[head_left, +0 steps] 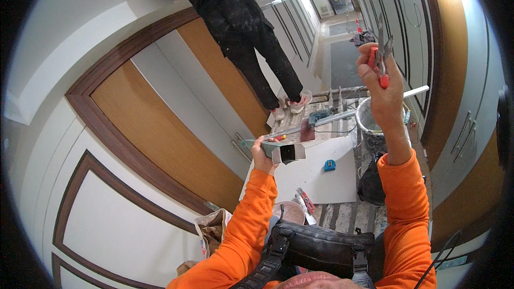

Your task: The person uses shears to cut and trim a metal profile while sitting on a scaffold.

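My left hand (262, 158) is closed round a small green-grey carton (269, 151). Its end flaps stand open toward me, and the inside looks dark. Raised high at the right, my right hand (383, 88) grips red-handled snips (382, 59) with the metal blades pointing up and apart. Below and between my hands lies a white board (321, 179) with a notch in its edge. On the board sits a blue tape measure (330, 166). A red-and-yellow handle (280, 138) shows just beyond my left hand; the rest of that tool is hidden.
A person in dark clothes (235, 27) stands ahead on the dusty slatted platform (334, 214). A teal drill (320, 115), a white bucket (369, 120), a black bag (372, 182), a pink tub (292, 213) and a red-handled knife (305, 200) lie around the board. Cabinets (201, 85) line the left.
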Available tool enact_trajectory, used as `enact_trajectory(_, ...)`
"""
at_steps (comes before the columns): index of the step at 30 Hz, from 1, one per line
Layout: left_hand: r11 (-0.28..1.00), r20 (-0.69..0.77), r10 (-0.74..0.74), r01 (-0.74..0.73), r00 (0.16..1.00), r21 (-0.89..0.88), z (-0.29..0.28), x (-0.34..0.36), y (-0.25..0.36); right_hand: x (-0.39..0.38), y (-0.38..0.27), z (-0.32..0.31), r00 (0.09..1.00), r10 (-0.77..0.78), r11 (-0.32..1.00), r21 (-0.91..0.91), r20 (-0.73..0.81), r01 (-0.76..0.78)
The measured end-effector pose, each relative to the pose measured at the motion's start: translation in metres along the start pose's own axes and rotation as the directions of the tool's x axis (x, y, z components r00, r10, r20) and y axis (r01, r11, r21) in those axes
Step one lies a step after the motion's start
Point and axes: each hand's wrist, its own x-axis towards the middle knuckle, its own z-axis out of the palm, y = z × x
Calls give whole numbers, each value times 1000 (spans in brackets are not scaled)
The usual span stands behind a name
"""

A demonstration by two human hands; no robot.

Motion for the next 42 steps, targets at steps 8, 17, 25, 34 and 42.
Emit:
enact_trajectory(8,997,-40,-48,46,998,-57,3,0,1,-1,0,2,1000,25,999,45,-6,-24)
enact_trajectory(17,1000,-35,-5,5,999,-1,-2,0,2,0,-1,2,999,34,999,23,-15,-34)
enact_trajectory(25,996,-21,-47,45,999,-78,-9,7,3,-4,1,3,999,28,999,26,15,-29)
enact_trajectory(34,995,-23,-50,48,998,-88,-8,11,-10,-5,15,0,1000,16,999,-32,7,-16)
enact_trajectory(42,985,-78,-98,86,992,-149,-22,28,-4,-5,16,3,1000,20,1000,-5,7,-20)
